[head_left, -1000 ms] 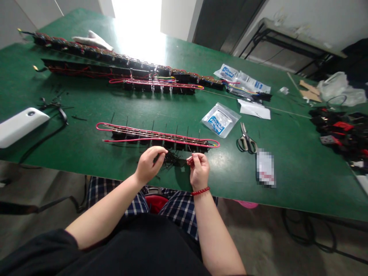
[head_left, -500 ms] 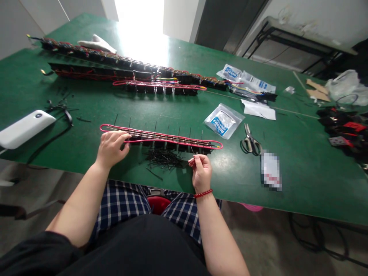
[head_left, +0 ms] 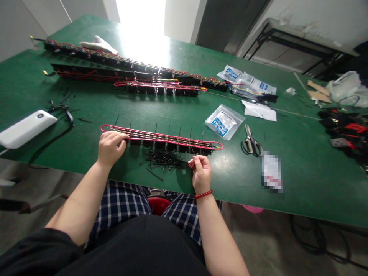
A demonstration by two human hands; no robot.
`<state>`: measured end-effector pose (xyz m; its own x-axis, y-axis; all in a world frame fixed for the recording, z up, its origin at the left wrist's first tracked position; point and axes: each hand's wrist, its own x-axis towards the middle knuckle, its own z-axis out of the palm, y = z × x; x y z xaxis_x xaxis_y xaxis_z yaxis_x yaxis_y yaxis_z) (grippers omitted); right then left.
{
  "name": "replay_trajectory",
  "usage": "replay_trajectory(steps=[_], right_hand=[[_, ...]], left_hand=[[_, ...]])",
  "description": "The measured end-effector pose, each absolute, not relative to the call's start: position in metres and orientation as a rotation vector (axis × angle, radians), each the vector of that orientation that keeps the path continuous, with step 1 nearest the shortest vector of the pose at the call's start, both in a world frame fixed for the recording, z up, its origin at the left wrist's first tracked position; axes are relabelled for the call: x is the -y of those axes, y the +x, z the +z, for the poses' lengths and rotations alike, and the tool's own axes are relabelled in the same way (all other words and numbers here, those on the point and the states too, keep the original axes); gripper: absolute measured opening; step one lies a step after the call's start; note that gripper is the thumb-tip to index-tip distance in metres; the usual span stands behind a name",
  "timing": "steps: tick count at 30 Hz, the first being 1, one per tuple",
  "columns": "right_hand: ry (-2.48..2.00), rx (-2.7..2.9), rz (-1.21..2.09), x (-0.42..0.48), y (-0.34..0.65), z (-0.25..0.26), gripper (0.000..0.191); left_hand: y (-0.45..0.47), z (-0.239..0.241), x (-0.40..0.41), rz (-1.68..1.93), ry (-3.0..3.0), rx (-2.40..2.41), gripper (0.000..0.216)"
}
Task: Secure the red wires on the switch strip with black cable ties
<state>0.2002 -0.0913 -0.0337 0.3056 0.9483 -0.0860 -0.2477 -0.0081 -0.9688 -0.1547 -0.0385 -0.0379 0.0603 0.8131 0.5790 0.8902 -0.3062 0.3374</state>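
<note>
While left hand (head_left: pixel 111 147) curls against red wire (head_left: pixel 172 136), right hand (head_left: pixel 201 170) pinched, contents unclear

Black strip (head_left: pixel 171 146) — red wire (head_left: pixel 166 134) looped lengthwise, thin ties (head_left: pixel 179 132) jutting up.

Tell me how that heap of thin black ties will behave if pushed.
The heap of thin black ties would probably slide and scatter, since they lie loose and crossed. Each is likely light, being so slender. They may be springy rather than limp: similar ones poke out straight from the wired strip.
</note>
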Motion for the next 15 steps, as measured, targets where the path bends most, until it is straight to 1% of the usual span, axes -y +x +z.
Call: replay_trajectory(steps=[8, 11, 15], right_hand=[[-1.210, 0.790, 1.113, 0.091, 0.200, -0.033, 0.025], [-1.217, 0.786, 1.111, 0.091, 0.200, -0.033, 0.025], [-1.215, 0.782, 1.120, 0.092, 0.200, -0.032, 0.025]], left_hand=[[-0.149, -0.023, 0.023, -1.092, -2.240, 1.812, 0.015], [-0.143, -0.026, 0.017, -1.086, -2.172, 1.888, 0.018], [-0.140, -0.034, 0.012, -1.020, -2.110, 1.905, 0.016]])
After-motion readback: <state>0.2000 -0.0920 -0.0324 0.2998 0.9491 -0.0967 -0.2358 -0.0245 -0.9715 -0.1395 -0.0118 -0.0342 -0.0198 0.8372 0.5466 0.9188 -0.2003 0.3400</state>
